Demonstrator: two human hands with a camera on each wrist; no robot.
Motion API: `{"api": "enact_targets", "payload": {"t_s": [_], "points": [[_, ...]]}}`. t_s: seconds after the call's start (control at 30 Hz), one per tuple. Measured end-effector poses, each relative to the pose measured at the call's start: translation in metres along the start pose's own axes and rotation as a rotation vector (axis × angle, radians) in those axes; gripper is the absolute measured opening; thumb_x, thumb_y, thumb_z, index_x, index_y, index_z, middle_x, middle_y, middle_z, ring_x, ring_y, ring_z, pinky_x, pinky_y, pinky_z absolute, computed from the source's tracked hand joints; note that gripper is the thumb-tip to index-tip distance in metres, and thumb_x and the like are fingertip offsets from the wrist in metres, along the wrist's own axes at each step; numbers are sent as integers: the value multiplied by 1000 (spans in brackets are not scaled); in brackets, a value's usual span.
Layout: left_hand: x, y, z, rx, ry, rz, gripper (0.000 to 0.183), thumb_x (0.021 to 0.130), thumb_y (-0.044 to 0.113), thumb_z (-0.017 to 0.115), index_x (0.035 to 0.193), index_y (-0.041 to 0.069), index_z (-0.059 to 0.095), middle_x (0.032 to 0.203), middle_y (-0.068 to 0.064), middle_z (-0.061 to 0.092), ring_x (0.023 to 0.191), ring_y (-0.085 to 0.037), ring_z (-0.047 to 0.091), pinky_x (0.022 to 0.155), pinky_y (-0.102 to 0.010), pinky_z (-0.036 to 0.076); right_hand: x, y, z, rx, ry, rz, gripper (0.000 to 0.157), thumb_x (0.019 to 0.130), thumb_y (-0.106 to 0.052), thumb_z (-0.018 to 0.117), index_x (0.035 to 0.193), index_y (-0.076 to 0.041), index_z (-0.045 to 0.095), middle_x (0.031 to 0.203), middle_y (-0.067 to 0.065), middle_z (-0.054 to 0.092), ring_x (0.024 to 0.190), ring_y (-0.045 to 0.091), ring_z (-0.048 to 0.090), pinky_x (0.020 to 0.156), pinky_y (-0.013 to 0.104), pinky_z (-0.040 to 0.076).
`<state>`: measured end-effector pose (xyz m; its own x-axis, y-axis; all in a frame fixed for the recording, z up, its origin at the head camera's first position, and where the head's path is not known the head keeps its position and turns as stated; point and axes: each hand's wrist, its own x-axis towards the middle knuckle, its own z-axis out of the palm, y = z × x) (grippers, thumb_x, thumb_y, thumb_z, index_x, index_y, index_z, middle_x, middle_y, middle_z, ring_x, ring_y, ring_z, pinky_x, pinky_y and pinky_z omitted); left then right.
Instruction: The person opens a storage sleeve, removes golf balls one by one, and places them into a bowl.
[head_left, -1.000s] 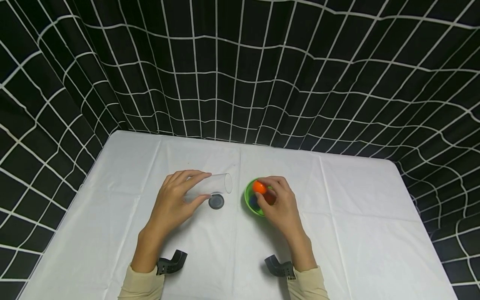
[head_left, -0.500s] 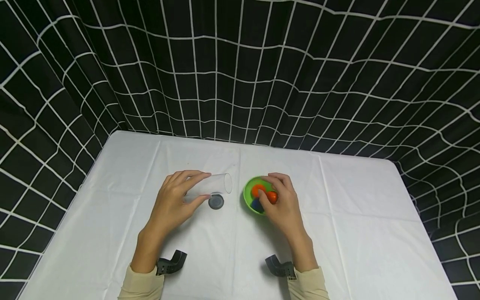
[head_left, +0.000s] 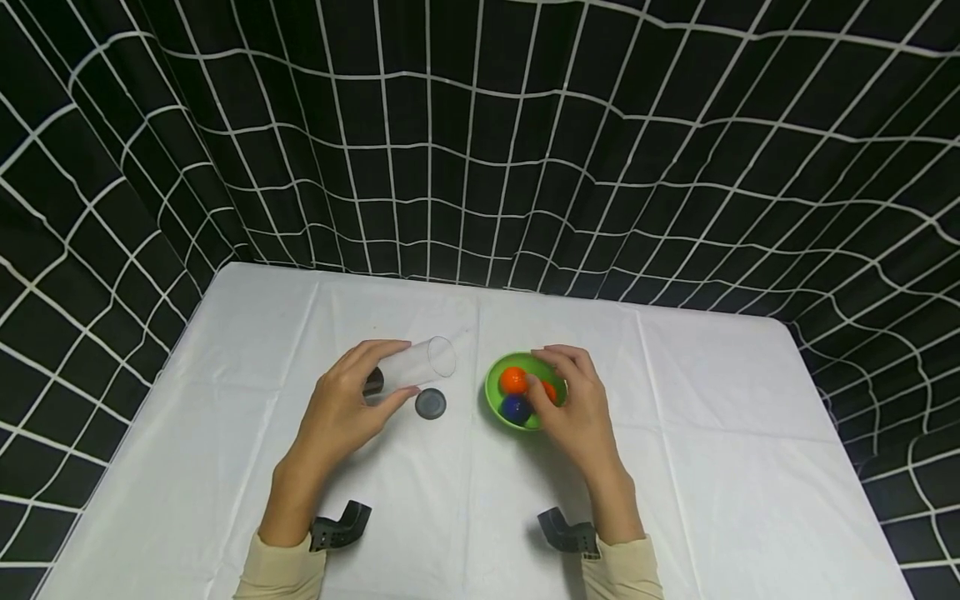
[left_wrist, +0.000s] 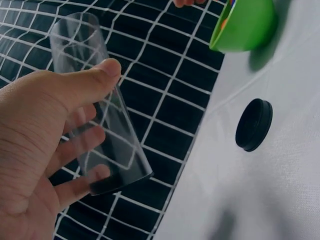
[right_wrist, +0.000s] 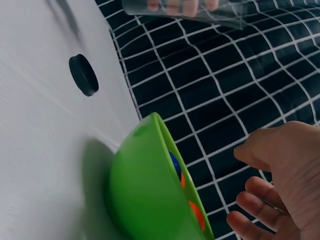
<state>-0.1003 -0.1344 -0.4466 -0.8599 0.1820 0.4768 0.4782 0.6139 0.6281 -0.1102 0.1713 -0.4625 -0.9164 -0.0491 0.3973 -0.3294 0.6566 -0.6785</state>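
Observation:
My left hand (head_left: 347, 400) grips a clear plastic cylinder (left_wrist: 112, 120) with a dark base, thumb on one side and fingers round the other. In the head view the cylinder lies tilted, its open mouth toward the upper right. My right hand (head_left: 577, 404) is over the right rim of a green bowl (right_wrist: 145, 185), fingers loosely bent with nothing between them. Inside the bowl are an orange ball (head_left: 513, 381), a dark blue ball (head_left: 516, 409) and another orange one, partly hidden by the thumb.
A round dark lid (head_left: 431, 404) lies on the white tablecloth (head_left: 465, 500) between the cylinder and the bowl. Behind the table hangs a black curtain (head_left: 450, 175) with a white grid. Each wrist wears a black camera mount (head_left: 341, 527).
My right hand has let the orange ball down into the bowl, then lifted slightly and drawn right. My left hand has tilted the cylinder's mouth upward, and its dark base now shows.

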Motion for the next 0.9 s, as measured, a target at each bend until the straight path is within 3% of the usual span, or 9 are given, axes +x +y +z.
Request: {"api": "enact_targets", "payload": {"t_s": [0.3, 0.43, 0.63, 0.9], "points": [[0, -1, 1, -27, -1, -44, 53, 82, 24, 85, 129, 16, 62, 125, 1, 69, 115, -17, 67, 99, -35, 52, 4, 3, -8, -10, 43, 1, 30, 87, -9, 74, 117, -9, 71, 123, 9, 63, 113, 23, 61, 99, 29, 48], [-1, -6, 4, -140, -35, -129, 54, 82, 24, 85, 127, 15, 57, 125, 0, 67, 114, -20, 67, 99, -36, 55, 3, 7, -11, -19, 48, 18, 29, 89, -10, 74, 118, -10, 71, 122, 8, 63, 115, 21, 61, 99, 29, 50], [-5, -22, 10, -309, -83, -274, 55, 84, 20, 83, 124, 14, 46, 125, -4, 59, 121, -23, 62, 102, -38, 56, 3, 10, -14, 3, 56, 23, 28, 90, -9, 72, 118, -10, 71, 123, 7, 63, 116, 21, 61, 98, 40, 53], [-10, -35, 17, -362, -146, -352, 54, 86, 15, 80, 119, 10, 37, 120, -7, 56, 116, -22, 59, 106, -44, 53, 2, 15, -18, 25, 55, 55, 28, 91, -9, 71, 119, -10, 71, 124, 8, 63, 116, 22, 61, 99, 48, 54]]}}
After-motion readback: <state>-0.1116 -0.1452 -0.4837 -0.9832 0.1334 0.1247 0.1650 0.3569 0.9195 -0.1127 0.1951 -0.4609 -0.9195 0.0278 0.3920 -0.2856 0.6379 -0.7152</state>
